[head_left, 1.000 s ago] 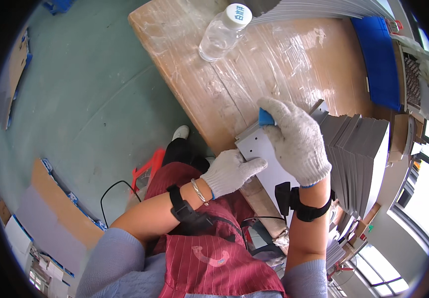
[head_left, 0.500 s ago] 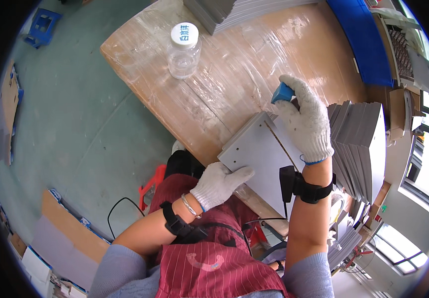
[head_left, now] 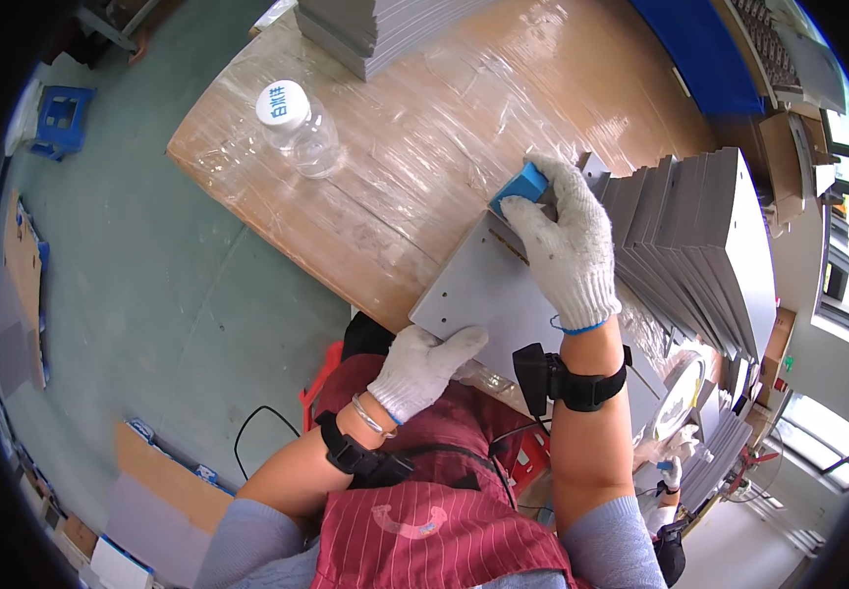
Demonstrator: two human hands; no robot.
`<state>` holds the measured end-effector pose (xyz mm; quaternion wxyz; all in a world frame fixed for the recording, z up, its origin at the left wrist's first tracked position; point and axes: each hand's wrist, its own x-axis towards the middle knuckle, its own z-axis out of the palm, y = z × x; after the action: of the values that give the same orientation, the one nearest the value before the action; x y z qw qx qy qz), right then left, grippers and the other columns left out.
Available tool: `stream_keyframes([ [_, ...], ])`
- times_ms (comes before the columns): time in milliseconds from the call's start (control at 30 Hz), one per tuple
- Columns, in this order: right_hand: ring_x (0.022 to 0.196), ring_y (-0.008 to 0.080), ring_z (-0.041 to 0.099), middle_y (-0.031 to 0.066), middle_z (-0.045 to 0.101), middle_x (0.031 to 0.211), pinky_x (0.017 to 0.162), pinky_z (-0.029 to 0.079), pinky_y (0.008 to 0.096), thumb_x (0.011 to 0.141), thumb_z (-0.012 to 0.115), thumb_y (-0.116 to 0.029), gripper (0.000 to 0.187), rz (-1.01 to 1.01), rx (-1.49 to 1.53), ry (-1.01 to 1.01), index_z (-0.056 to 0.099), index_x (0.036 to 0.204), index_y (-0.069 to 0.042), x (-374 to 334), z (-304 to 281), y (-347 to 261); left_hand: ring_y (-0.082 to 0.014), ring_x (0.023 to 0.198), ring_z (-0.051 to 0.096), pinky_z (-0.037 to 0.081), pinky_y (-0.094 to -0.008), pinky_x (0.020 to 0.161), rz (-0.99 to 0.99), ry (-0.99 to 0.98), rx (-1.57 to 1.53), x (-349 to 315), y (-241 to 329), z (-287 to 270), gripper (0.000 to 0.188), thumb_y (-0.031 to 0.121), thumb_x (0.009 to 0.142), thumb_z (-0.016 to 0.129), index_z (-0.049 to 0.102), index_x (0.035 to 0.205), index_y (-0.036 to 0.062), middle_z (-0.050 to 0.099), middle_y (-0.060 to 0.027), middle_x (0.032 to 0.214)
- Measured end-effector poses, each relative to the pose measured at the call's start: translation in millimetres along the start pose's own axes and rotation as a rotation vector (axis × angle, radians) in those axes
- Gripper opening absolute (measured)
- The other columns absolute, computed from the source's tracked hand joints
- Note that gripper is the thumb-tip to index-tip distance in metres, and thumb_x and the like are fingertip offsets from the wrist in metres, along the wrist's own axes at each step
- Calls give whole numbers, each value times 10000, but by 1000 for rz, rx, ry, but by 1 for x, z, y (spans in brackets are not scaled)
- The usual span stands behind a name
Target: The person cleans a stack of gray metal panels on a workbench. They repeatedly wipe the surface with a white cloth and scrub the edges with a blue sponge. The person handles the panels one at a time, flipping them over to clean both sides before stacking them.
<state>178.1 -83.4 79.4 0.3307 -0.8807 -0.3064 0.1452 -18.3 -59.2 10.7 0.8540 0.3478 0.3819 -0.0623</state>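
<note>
One blue block [head_left: 520, 187], one gray board [head_left: 483, 285]

My right hand [head_left: 570, 245] holds the block near the board's far end. My left hand [head_left: 416, 371] has its thumb on the board; I can't tell if it grips.

Blue characters [head_left: 277, 101] mark the white lid [head_left: 294, 114] of a clear jar [head_left: 314, 149].
</note>
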Motion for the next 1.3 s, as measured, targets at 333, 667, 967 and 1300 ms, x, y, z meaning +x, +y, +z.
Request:
stream_keyframes([
  [333, 832, 268, 714, 163, 719, 955, 791, 563, 363, 834, 730, -156, 420, 147, 31, 47, 656, 1231, -42, -33, -30, 29, -172, 644, 690, 575, -295, 636, 78, 25, 93, 0, -3, -2, 302, 274, 945, 731, 708, 993, -24, 723, -105, 780],
  [667, 904, 366, 702, 184, 718, 971, 806, 553, 431, 843, 731, -153, 366, -10, 11, 132, 651, 1186, -52, -34, -9, 23, -188, 663, 692, 566, -307, 625, 147, 59, 154, 2, -3, 1, 338, 324, 956, 676, 682, 1062, 3, 731, -105, 836],
  [967, 895, 372, 690, 198, 708, 997, 799, 548, 443, 840, 721, -144, 400, 201, -71, 196, 631, 1220, -58, -119, -100, 114, -187, 600, 638, 526, -335, 553, 177, 121, 190, -1, -3, 8, 392, 391, 971, 660, 671, 1035, 5, 687, -85, 789],
  [1300, 870, 362, 703, 185, 711, 1030, 788, 559, 435, 824, 758, -139, 428, 416, -159, 368, 635, 1228, -70, -211, -187, 215, -195, 616, 629, 518, -340, 577, 123, 311, 162, -7, -5, 11, 393, 431, 968, 670, 661, 1070, 51, 672, -76, 806],
])
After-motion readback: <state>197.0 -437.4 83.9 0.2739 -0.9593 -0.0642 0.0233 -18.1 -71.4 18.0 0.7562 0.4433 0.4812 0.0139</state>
